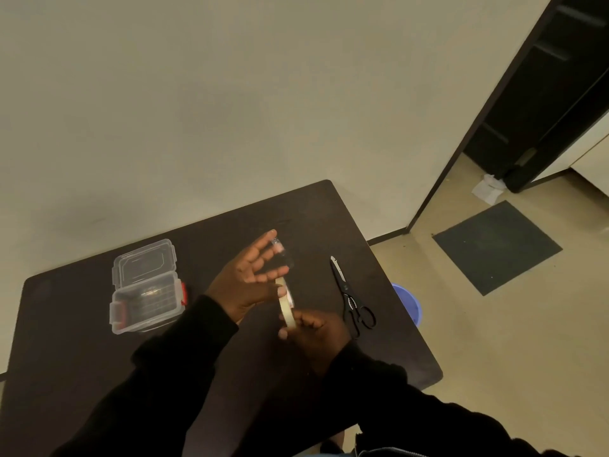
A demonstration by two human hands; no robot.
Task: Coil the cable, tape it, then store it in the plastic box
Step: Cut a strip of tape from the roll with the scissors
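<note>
A cream tape roll (287,310) is seen edge-on above the dark table (82,341). My right hand (316,334) grips its lower part. My left hand (250,278) pinches the roll's upper edge between thumb and forefinger, its other fingers spread apart. Just behind those fingertips is a dark shape with a small shiny end (286,258), perhaps the cable; it blends into the table and I cannot tell its form. The clear plastic box (146,303) with red latches stands open at the left, its lid (145,262) tipped back. Something small glints inside it.
Black scissors (351,300) lie shut on the table to the right of my hands. The table's right edge is close behind them, with a blue bucket (410,303) on the floor below. A dark mat (496,247) and a doorway are further right.
</note>
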